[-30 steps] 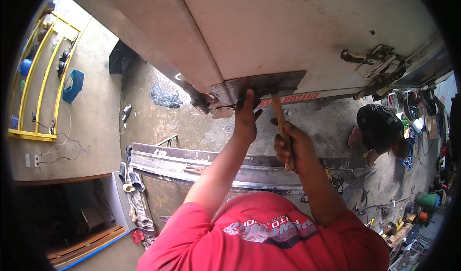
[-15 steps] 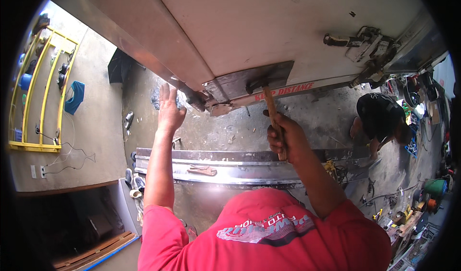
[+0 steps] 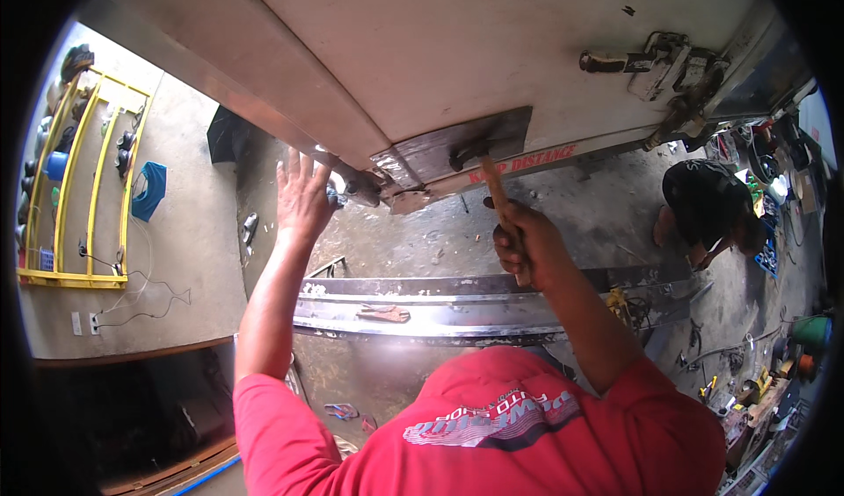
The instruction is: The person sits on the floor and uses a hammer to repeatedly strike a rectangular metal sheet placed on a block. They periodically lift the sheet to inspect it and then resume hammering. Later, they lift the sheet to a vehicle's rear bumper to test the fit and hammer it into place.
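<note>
My right hand (image 3: 529, 245) is wrapped round the wooden handle of a hammer (image 3: 495, 182). The hammer's dark head rests at, or very close to, a bare grey metal patch (image 3: 413, 160) low on a white vehicle panel (image 3: 440, 56); contact cannot be told. Stretched forward, my left hand (image 3: 301, 199) is open with its fingers spread, holding nothing. It is near the worn lower corner (image 3: 360, 186) of the panel's frame; whether the fingertips touch the frame is unclear.
A long metal beam (image 3: 475, 311) lies crosswise below my arms, with a small brownish object (image 3: 384, 314) on it. At the right a person (image 3: 708, 201) bends low beside scattered tools. A metal latch (image 3: 673, 65) juts from the panel. A yellow rack (image 3: 92, 179) stands left.
My left hand has shifted slightly left and spread its fingers wider. My right hand keeps the hammer at the metal patch. The whole view has turned a little.
</note>
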`<state>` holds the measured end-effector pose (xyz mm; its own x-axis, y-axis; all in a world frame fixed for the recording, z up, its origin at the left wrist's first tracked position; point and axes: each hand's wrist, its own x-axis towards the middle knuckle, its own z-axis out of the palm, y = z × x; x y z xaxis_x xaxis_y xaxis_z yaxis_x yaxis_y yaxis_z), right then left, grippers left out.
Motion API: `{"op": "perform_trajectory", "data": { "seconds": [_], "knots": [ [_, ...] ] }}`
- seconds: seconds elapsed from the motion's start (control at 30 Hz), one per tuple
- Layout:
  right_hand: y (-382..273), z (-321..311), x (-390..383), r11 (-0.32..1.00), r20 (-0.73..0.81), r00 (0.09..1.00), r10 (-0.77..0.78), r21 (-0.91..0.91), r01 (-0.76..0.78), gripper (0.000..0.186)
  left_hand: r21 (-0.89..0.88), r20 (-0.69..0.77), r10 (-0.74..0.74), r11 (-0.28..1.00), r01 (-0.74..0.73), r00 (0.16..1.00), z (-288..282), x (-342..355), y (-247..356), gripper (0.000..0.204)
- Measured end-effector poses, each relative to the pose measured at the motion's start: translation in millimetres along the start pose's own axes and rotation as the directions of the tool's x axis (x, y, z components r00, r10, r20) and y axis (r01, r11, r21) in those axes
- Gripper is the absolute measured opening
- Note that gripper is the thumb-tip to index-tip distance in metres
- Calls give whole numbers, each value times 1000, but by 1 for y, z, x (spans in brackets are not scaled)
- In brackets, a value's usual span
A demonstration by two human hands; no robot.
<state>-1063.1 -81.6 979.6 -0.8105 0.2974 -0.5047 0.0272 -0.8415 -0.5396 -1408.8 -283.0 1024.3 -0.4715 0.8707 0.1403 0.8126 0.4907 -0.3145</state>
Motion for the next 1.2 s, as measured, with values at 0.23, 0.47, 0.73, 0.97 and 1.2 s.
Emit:
{"op": "perform_trajectory", "data": {
  "seconds": [0.23,0.47,0.73,0.97,1.2],
  "knots": [
    [-7,-12,-3,1000,-36,999,2,-17,-3,40,-356,869,69,775,522,491,-90,-42,65,47],
    [-7,-7,1,998,-38,999,32,-45,-33,39,-775,510,83,-388,499,856,31,-58,136,54],
    [-11,-5,1,989,-108,994,25,-145,-40,28,-90,263,74,-991,100,962,80,-41,175,86],
    [-10,-6,0,979,-93,995,-26,-203,6,35,85,288,-7,-996,-33,958,79,-1,184,99],
    [-26,-19,-32,738,-178,929,-324,-662,130,49,9,443,-46,-998,-55,896,61,17,198,131]
  ]
}}
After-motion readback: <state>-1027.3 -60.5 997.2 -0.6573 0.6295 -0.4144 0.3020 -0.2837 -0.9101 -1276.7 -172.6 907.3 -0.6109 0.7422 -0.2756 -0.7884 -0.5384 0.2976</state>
